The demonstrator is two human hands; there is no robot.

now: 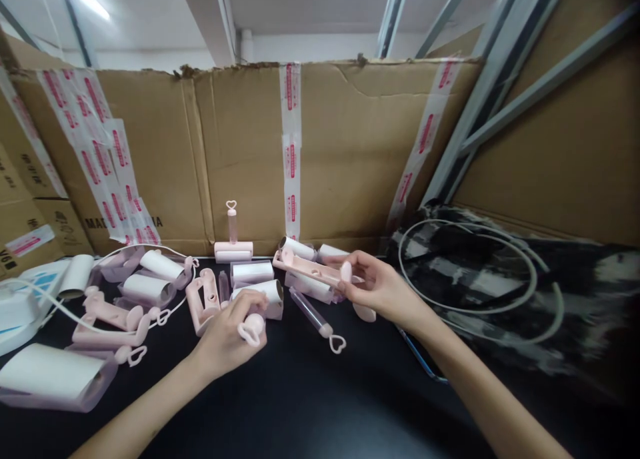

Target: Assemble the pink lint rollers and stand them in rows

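Observation:
My left hand [220, 339] is closed around a lint roller handle, whose pink heart-loop end [254, 327] points toward me; the rest of it is hidden by my fingers. Between the fingers and thumb of my right hand [383, 289] is a long pink lint roller frame [313, 270], tilted above some rolls. A loose clear handle [311, 312] with a heart loop lies on the black table between my hands. Beyond them an assembled pink lint roller [233, 251] stands with its handle upward. White sticky rolls [253, 272] lie in front of it, and another pink frame [199, 306] is beside my left hand.
More rolls [55, 372] and pink frames [113, 312] are scattered at left, near a white cable and a white power strip [23, 312]. A cardboard wall [245, 146] closes the back. At right lie a coiled white cable [405, 272], black plastic [575, 299] and a blue-edged flat object [423, 359].

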